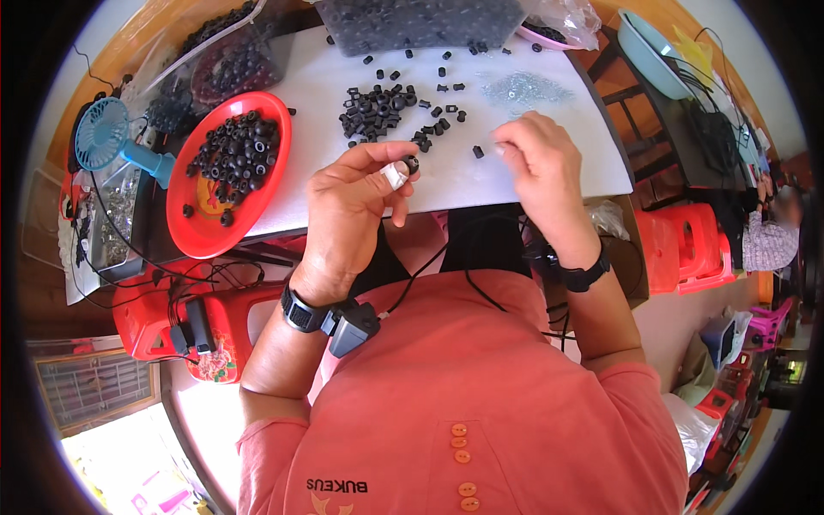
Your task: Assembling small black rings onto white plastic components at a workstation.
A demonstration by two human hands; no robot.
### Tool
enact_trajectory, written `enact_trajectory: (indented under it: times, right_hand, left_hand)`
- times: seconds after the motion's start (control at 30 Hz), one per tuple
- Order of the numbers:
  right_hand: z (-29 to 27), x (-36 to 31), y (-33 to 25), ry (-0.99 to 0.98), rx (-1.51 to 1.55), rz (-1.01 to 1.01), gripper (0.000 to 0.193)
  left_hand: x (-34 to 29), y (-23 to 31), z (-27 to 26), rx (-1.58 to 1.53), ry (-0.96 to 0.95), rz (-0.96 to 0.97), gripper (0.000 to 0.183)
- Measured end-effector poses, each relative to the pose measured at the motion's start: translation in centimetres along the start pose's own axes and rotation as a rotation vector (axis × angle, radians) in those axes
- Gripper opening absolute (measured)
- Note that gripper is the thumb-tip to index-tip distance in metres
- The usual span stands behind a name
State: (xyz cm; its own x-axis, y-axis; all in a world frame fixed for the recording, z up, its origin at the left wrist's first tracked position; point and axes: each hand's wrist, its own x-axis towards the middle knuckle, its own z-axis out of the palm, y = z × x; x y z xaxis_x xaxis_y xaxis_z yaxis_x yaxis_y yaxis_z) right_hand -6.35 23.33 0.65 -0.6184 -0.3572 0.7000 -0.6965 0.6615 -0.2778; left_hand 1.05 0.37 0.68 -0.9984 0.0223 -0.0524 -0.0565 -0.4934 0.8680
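Over the white table's front edge, my left hand point(348, 193) pinches a small black round part point(413, 164) between thumb and forefinger. White tape point(396, 175) wraps the thumb. My right hand point(545, 167) is apart from it, with thumb and forefinger closed together; anything between them is too small to make out. Just beyond the right hand lies a spread of small clear pieces point(525, 88). A heap of black parts point(373, 114), some round and some short and waisted, lies beyond my left hand. One loose black piece point(478, 152) rests between the hands.
A red plate point(182, 227) of black round parts stands at the left, beside a blue fan point(103, 135). A clear bin point(421, 30) of black parts stands at the far edge. Red stools point(687, 245) and a seated person point(770, 240) are at the right.
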Motion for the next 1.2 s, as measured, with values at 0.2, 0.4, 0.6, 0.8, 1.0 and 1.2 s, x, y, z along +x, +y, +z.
enact_trajectory:
  times: [0.2, 0.4, 0.6, 0.8, 1.0, 1.2]
  right_hand:
    - [0.5, -0.2, -0.9, -0.068, -0.096, -0.073, 0.016]
    - [1.7, -0.6, -0.3, -0.072, -0.114, -0.093, 0.011]
    - [2.3, 0.0, -0.7, -0.059, -0.206, -0.148, 0.005]
    - [2.5, -0.4, -1.2, -0.088, -0.252, -0.092, 0.007]
    - [2.2, -0.4, -1.4, -0.035, -0.095, -0.065, 0.01]
    - [0.8, 1.0, -3.9, -0.006, 0.495, 0.109, 0.008]
  left_hand:
    - [0.0, -0.1, 0.2, 0.006, -0.024, 0.014, 0.028]
    - [0.2, -0.1, 0.6, 0.029, -0.02, 0.006, 0.024]
    - [0.3, -0.4, 1.3, -0.009, -0.016, -0.017, 0.022]
    - [0.3, -0.7, 1.5, -0.035, -0.023, -0.055, 0.023]
    - [0.7, -0.8, 1.5, -0.03, -0.03, -0.049, 0.021]
    - [0.7, -1.2, 1.6, -0.02, -0.022, -0.027, 0.019]
